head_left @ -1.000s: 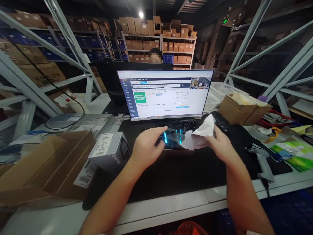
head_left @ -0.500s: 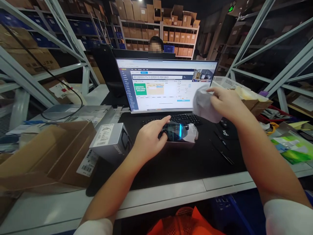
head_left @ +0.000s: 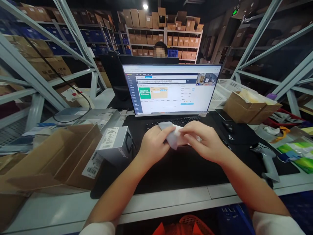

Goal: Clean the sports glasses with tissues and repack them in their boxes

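Note:
In front of the keyboard both hands meet over a small pale grey pouch point(head_left: 171, 139), soft and slightly blurred. My left hand point(head_left: 154, 145) grips it between thumb and fingers. My right hand point(head_left: 207, 140) has its bent fingers closed at the pouch's whitish right edge. Beneath them, the low open box and the dark glossy item in it are almost wholly covered by my hands. A grey printed carton point(head_left: 114, 143) stands left of my left hand.
An open cardboard box point(head_left: 61, 160) occupies the left. Behind are the keyboard point(head_left: 154, 124) and monitor point(head_left: 171, 91). On the right lie a mouse point(head_left: 227, 126), a barcode scanner point(head_left: 267, 161) and another carton point(head_left: 244, 107). A person's head shows beyond the monitor.
My right hand has come down and left with the pouch, which my left hand now grips too. My left hand has left the dark glossy item. The view has shifted slightly.

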`<state>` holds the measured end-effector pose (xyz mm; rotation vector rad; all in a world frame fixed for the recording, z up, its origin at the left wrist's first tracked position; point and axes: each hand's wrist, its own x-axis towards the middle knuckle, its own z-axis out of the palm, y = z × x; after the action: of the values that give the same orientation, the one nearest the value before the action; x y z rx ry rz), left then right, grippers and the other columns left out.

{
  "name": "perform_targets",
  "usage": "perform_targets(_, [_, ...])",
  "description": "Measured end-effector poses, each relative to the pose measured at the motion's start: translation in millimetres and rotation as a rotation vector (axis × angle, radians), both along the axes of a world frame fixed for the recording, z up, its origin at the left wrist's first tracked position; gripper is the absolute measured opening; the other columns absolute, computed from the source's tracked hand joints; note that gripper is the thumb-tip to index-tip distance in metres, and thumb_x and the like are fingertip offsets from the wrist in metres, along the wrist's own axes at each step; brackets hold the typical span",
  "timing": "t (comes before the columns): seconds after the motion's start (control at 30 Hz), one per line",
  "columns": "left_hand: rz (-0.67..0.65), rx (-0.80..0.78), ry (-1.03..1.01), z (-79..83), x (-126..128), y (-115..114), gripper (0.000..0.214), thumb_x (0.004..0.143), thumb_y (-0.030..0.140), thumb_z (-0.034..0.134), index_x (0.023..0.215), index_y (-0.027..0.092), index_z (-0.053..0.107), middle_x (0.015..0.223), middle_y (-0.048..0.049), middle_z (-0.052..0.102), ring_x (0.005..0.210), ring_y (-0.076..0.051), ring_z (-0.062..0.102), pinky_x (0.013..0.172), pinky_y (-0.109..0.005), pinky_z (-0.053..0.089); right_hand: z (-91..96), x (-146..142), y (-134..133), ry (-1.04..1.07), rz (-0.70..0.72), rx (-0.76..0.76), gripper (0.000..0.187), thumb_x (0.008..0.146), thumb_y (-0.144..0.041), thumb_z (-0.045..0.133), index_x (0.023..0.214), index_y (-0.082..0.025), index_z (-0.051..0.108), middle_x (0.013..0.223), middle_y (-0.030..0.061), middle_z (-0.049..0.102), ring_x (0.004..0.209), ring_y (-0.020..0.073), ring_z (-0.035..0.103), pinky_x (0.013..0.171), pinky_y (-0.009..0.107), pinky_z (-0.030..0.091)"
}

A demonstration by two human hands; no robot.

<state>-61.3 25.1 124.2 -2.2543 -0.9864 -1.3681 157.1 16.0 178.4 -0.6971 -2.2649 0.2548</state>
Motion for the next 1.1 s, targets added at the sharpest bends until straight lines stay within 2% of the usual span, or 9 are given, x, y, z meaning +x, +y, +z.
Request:
perform_targets(0.1, [-0.061,0.078,0.03,-2.5,5,2,0.029,0.085,0.011,0.059,0.112,0.019,0.065,0.097,-0.0099,0.076,0.086,-0.023,0.072,0.077,-0.036,0.059,-14.2,-4,5,0.02,-0.179,-0.016,0.026,0.09,-0.029,0.064,0.115,-0.021,0.065,0.112,0.0089,0.069,0.105,0.0249,0.062,0.09,0.038,0.045])
perform_targets(0.2, [-0.169,0.092,0.091,-4.3,9,3,0.034,0.088,0.012,0.058,0.121,0.02,0.061,0.099,-0.0095,0.076,0.088,-0.022,0.072,0.08,-0.036,0.06,-16.4,-8,6,-0.153,-0.214,-0.131,0.009,0.09,-0.03,0.064,0.089,-0.021,0.067,0.088,0.003,0.07,0.082,0.02,0.062,0.076,0.033,0.041])
perform_targets(0.3, [-0.185,0.074,0.082,-4.0,10,4,0.047,0.09,0.015,0.059,0.137,0.019,0.051,0.101,-0.01,0.076,0.089,-0.021,0.072,0.083,-0.036,0.06,-14.3,-8,7,-0.242,-0.165,-0.238,0.03,0.095,-0.032,0.056,0.068,-0.02,0.058,0.071,-0.0006,0.064,0.064,0.0139,0.053,0.065,0.029,0.033])
perform_targets(0.43, [-0.176,0.082,0.065,-1.7,9,5,0.059,0.091,0.015,0.058,0.147,0.021,0.041,0.099,-0.0081,0.075,0.089,-0.021,0.072,0.082,-0.035,0.06,-16.0,-6,12,-0.218,-0.112,-0.325,0.035,0.1,-0.035,0.048,0.07,-0.019,0.056,0.075,0.0006,0.064,0.067,0.0141,0.053,0.062,0.028,0.031])
perform_targets(0.6, [-0.214,0.11,0.057,0.0,9,5,0.061,0.088,0.013,0.063,0.145,0.02,0.043,0.095,-0.0069,0.074,0.09,-0.021,0.072,0.079,-0.034,0.06,-17.6,0,19,-0.239,-0.039,-0.38,0.037,0.101,-0.037,0.045,0.07,-0.019,0.051,0.074,0.0005,0.06,0.068,0.0139,0.052,0.063,0.028,0.033])
perform_targets(0.77, [-0.198,0.004,0.027,-0.4,2,7,0.074,0.084,0.009,0.064,0.15,0.024,0.037,0.108,-0.0073,0.074,0.097,-0.021,0.071,0.086,-0.035,0.06,-17.6,11,25,-0.2,0.016,-0.413,0.04,0.101,-0.039,0.044,0.067,-0.02,0.044,0.066,-0.003,0.053,0.061,0.011,0.045,0.059,0.026,0.031])
perform_targets(0.93, [-0.211,-0.115,-0.076,-1.3,-11,7,0.084,0.082,0.009,0.064,0.155,0.029,0.028,0.11,-0.0038,0.074,0.099,-0.019,0.072,0.093,-0.035,0.058,-16.2,23,31,-0.173,0.054,-0.427,0.042,0.101,-0.042,0.045,0.066,-0.02,0.043,0.064,-0.0041,0.049,0.06,0.0104,0.043,0.058,0.025,0.031])
perform_targets(1.1, [-0.172,-0.155,-0.043,2.3,-10,2,0.071,0.082,0.012,0.064,0.147,0.027,0.041,0.108,-0.0025,0.076,0.098,-0.018,0.073,0.091,-0.034,0.058,-14.2,28,34,-0.208,0.083,-0.474,0.042,0.1,-0.045,0.045,0.066,-0.02,0.044,0.064,-0.0038,0.048,0.06,0.011,0.043,0.058,0.025,0.032])
